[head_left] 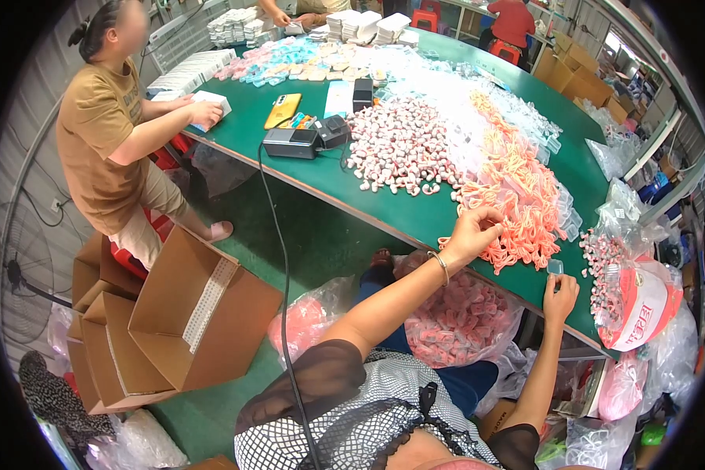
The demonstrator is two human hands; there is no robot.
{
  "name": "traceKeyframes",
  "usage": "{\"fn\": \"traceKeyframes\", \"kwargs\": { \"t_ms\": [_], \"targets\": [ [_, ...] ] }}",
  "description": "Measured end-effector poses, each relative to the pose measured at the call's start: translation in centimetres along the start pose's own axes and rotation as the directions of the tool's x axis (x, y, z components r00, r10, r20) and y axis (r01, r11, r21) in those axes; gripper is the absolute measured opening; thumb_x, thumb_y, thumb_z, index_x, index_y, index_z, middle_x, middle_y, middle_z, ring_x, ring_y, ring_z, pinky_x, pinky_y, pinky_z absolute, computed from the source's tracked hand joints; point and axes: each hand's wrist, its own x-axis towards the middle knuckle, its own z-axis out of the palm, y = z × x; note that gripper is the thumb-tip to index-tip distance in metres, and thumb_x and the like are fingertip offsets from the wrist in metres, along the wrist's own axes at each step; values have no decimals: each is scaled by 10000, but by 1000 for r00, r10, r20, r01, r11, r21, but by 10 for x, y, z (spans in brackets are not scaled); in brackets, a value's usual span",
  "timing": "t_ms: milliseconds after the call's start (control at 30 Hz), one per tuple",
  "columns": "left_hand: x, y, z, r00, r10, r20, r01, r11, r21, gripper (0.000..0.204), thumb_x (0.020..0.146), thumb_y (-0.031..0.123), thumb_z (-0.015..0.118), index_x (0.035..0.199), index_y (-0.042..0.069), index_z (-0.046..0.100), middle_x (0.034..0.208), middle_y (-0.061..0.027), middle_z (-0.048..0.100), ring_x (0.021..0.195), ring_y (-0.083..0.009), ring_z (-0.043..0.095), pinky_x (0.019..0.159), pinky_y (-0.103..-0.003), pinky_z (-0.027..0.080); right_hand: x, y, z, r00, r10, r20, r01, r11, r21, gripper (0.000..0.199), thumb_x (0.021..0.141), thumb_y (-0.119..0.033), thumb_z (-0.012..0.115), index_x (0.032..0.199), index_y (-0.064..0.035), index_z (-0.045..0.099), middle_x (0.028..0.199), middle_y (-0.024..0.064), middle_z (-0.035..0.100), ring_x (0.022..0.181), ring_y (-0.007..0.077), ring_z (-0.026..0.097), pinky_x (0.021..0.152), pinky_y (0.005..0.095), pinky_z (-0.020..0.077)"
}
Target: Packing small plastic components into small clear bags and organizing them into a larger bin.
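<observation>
Left hand (478,233) curls its fingers by orange strings (529,223), can't tell if holding; right hand (561,296) pinches a see-through box (555,267).

Thin orange cords (525,211) lay limp and looped in a loose, tangled heap on the green bench (329,172), spreading to the left hand (471,237) near the front edge. A small, clear, bluish plastic case (555,267) was at the right hand's (561,296) fingertips, just beside the heap.
</observation>
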Motion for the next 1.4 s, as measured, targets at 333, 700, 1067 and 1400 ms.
{"fn": "traceKeyframes", "kwargs": {
  "t_ms": [333, 700, 1067, 1400],
  "targets": [
    [-13, -2, 45, 986, -105, 126, 119, 987, -108, 151, 884, 43, 653, 1031, 10, 643, 927, 10, 632, 830, -58, 599, 733, -226, 506, -5, 1, -5, 999, 32, 17, -31, 999, -15, 194, 833, -151, 683, 758, -42, 540, 793, 101, 538, 769, 305, 516, 708, 419, 417],
    [-14, -26, 87, 967, -141, 214, 169, 979, -117, 134, 872, -11, 631, 1002, 17, 619, 940, -3, 626, 854, -70, 587, 776, -230, 495, 11, -23, -5, 997, 68, 31, -70, 996, 52, 249, 786, -272, 726, 714, -87, 575, 769, 87, 562, 769, 300, 564, 662, 426, 441],
    [-30, -45, 111, 956, -63, 286, -52, 924, 380, 124, 867, 11, 649, 990, 3, 650, 885, -22, 646, 729, -67, 589, 659, -229, 491, 34, 81, -11, 966, 254, -46, -258, 952, -162, 107, 846, -108, 619, 942, -69, 647, 906, 140, 629, 867, 331, 629, 729, 457, 499],
    [-25, -53, 111, 965, -133, 226, 51, 940, 336, 124, 824, 39, 678, 934, -10, 647, 794, -111, 634, 689, -171, 623, 651, -294, 508, 36, 104, 3, 958, 285, 34, -279, 952, -122, 134, 812, -17, 575, 932, -38, 631, 929, 183, 631, 923, 373, 614, 765, 462, 499]
  ]
}}
